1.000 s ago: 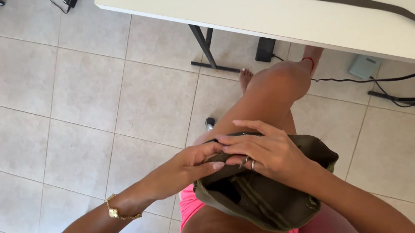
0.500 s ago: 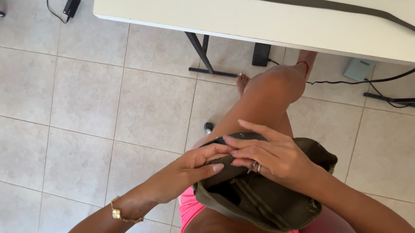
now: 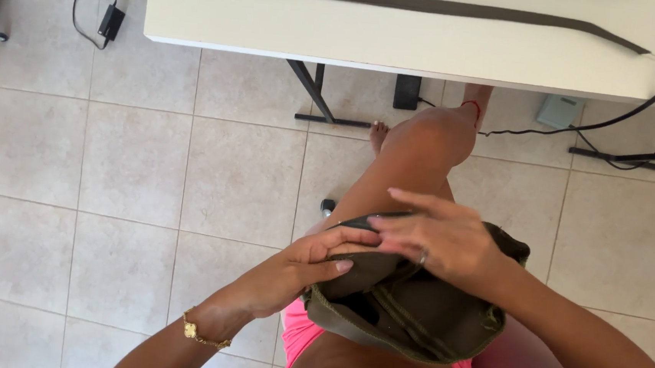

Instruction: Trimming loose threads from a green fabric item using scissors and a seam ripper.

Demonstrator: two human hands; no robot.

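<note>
Since the earlier frames the view has tipped up a little, so more of the white bench (image 3: 399,35) shows, while both hands have stayed on the fabric with the right hand's fingers stretched slightly further left. The olive-green fabric piece (image 3: 411,313), bunched and folded with a stitched hem along its lower edge, lies in the person's lap over the thigh and pink shorts (image 3: 300,332). The left hand (image 3: 314,264) pinches its near edge, thumb on top and fingers curled under, closed on the cloth. The right hand (image 3: 446,238) lies flat across the top of the fabric, fingers spread and extended, a ring on one finger, pressing rather than gripping. A gold bracelet (image 3: 198,332) sits on the left wrist. The raised knee (image 3: 431,130) points toward the bench, where a long olive strap (image 3: 402,2) lies along the top. Below, a black cable (image 3: 616,120) runs over the beige tiled floor (image 3: 113,177), and a black power adapter (image 3: 111,21) rests at upper left.
</note>
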